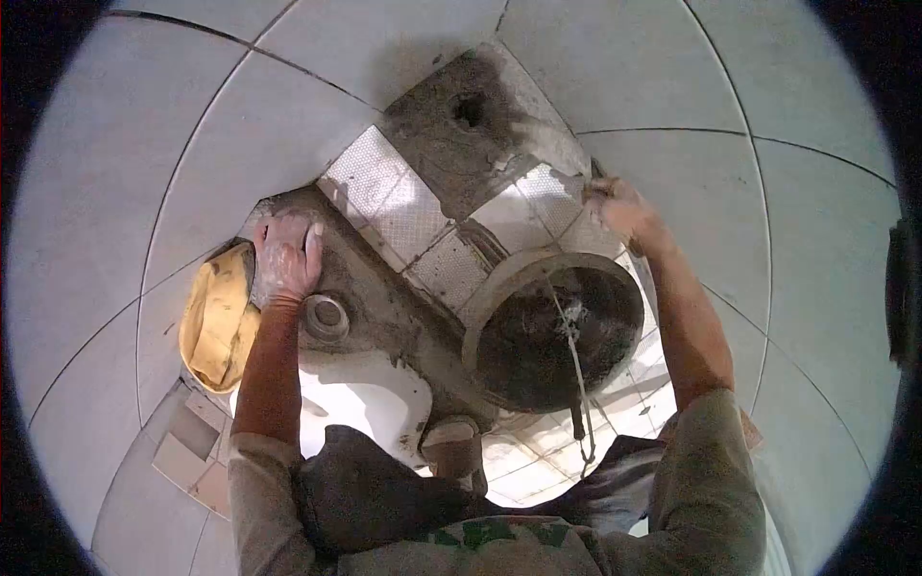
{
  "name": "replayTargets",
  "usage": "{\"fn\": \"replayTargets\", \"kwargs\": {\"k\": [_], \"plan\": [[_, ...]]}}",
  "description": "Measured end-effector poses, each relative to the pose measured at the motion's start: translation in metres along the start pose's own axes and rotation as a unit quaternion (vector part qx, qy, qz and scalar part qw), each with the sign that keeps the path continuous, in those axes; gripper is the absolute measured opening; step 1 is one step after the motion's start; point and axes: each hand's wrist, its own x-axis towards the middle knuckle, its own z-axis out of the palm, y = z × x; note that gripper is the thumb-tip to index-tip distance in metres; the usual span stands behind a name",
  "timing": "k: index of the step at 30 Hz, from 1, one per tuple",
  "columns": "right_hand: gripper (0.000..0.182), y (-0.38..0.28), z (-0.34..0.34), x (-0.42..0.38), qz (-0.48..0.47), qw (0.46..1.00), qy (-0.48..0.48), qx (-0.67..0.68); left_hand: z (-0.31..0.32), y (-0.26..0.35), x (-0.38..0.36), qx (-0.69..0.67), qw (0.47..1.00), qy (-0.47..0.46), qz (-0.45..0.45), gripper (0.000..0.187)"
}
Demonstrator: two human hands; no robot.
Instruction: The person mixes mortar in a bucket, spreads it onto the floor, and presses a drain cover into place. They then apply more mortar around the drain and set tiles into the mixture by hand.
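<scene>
My left hand, dusted with pale powder, lies on the dirty grey cement ledge with its fingers stretched out. Beside it stands a crumpled yellow container or bag. A round pipe end sits in the ledge just below that hand. My right hand is at the wall on the right, fingers curled closed; whatever is in them is hidden. Below it, a round bucket holds dark material, with some pale lumps visible. The bucket's thin handle lies across its opening.
A rough cement patch with a dark hole lies between large grey wall tiles. Small-patterned white tiles border it. A white curved fixture is near my legs. Tile pieces lie at lower left.
</scene>
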Motion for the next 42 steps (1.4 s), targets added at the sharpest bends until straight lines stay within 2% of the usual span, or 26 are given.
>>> {"fn": "replayTargets", "kwargs": {"k": [1,3,6,7,9,11,13,15,17,19,21,22,24,25,28,30,31,32,33,35,36,37,38,39,41,42], "plan": [[0.04,-0.01,0.0,0.01,-0.021,0.998,0.032,-0.041,-0.002,0.001,0.001,-0.008,1.0,-0.002,-0.005,0.029],[0.047,-0.032,-0.009,0.025,0.165,0.97,-0.08,0.162,-0.005,0.003,0.002,-0.016,1.0,-0.007,-0.011,0.029],[0.042,-0.045,-0.016,0.031,0.195,0.964,-0.085,0.157,-0.006,0.006,0.001,-0.028,0.999,-0.021,-0.016,0.028],[0.042,-0.034,-0.008,0.032,0.196,0.964,-0.088,0.157,-0.005,0.008,0.0,-0.037,0.999,-0.007,-0.015,0.028],[0.047,-0.004,0.008,0.036,0.104,0.986,-0.017,0.133,-0.003,0.0,0.001,-0.045,0.999,0.009,-0.01,0.028],[0.044,-0.013,0.003,0.008,0.08,0.992,0.028,0.093,0.002,-0.002,-0.002,-0.02,1.0,0.011,0.008,0.028],[0.041,-0.013,-0.011,-0.024,0.062,0.993,0.08,0.053,-0.004,0.004,0.003,-0.051,0.999,-0.004,-0.002,0.029],[0.032,-0.005,-0.023,-0.052,0.056,0.996,0.068,-0.001,-0.001,0.002,0.002,-0.016,1.0,0.013,-0.004,0.029],[0.026,-0.005,-0.038,-0.083,0.048,0.995,0.086,0.033,0.0,-0.003,0.002,-0.038,0.998,-0.044,-0.004,0.028],[0.02,-0.008,-0.052,-0.141,0.069,0.991,0.094,0.065,0.008,-0.006,-0.004,0.011,1.0,-0.001,0.006,0.029],[0.016,-0.028,-0.067,-0.185,0.036,0.98,0.193,0.013,0.021,-0.015,-0.008,0.008,0.999,-0.003,0.033,0.03],[0.016,-0.029,-0.068,-0.208,0.045,0.979,0.199,0.012,0.023,-0.018,-0.005,0.025,0.999,0.01,0.042,0.032],[0.016,-0.028,-0.075,-0.255,0.005,0.98,0.181,-0.081,0.022,-0.015,-0.003,0.015,0.999,0.014,0.045,0.034],[0.016,-0.029,-0.071,-0.275,0.003,0.98,0.184,-0.081,0.02,-0.015,-0.004,0.008,0.999,0.011,0.043,0.035],[0.02,-0.027,-0.047,-0.3,0.042,0.994,0.096,-0.038,0.008,-0.005,0.0,-0.013,1.0,-0.003,0.021,0.037],[0.026,-0.038,-0.022,-0.289,0.086,0.979,-0.024,-0.182,0.006,-0.003,0.0,0.012,1.0,-0.003,0.027,0.038],[0.03,-0.029,-0.004,-0.275,0.083,0.979,-0.056,-0.177,0.006,-0.002,0.0,0.034,0.999,-0.001,0.031,0.039],[0.032,-0.025,0.015,-0.262,0.033,0.969,-0.043,-0.241,0.009,-0.002,0.0,0.067,0.997,0.004,0.028,0.041],[0.037,-0.023,0.031,-0.247,0.033,0.959,-0.072,-0.273,0.008,-0.001,0.0,0.071,0.997,0.004,0.024,0.041],[0.044,-0.025,0.045,-0.227,0.019,0.953,-0.1,-0.285,-0.003,0.003,0.005,0.069,0.994,-0.087,-0.018,0.046],[0.046,-0.031,0.045,-0.219,0.038,0.949,-0.122,-0.288,-0.012,0.009,0.008,0.023,0.989,-0.116,-0.089,0.051],[0.049,-0.035,0.047,-0.216,0.058,0.943,-0.148,-0.291,-0.015,0.015,0.006,0.025,0.988,-0.12,-0.096,0.051],[0.038,-0.021,0.062,-0.217,-0.033,0.932,-0.05,-0.356,-0.017,0.022,0.006,-0.081,0.983,-0.097,-0.132,0.052],[0.038,-0.019,0.066,-0.21,-0.038,0.931,-0.047,-0.359,-0.022,0.031,0.009,-0.188,0.966,-0.066,-0.166,0.053],[0.045,-0.021,0.07,-0.199,-0.048,0.915,-0.076,-0.393,-0.045,0.081,-0.009,-0.248,0.96,-0.02,-0.125,0.04],[0.041,-0.029,0.07,-0.194,-0.052,0.912,-0.069,-0.401,-0.051,0.098,-0.016,-0.304,0.946,-0.008,-0.116,0.037]]}}
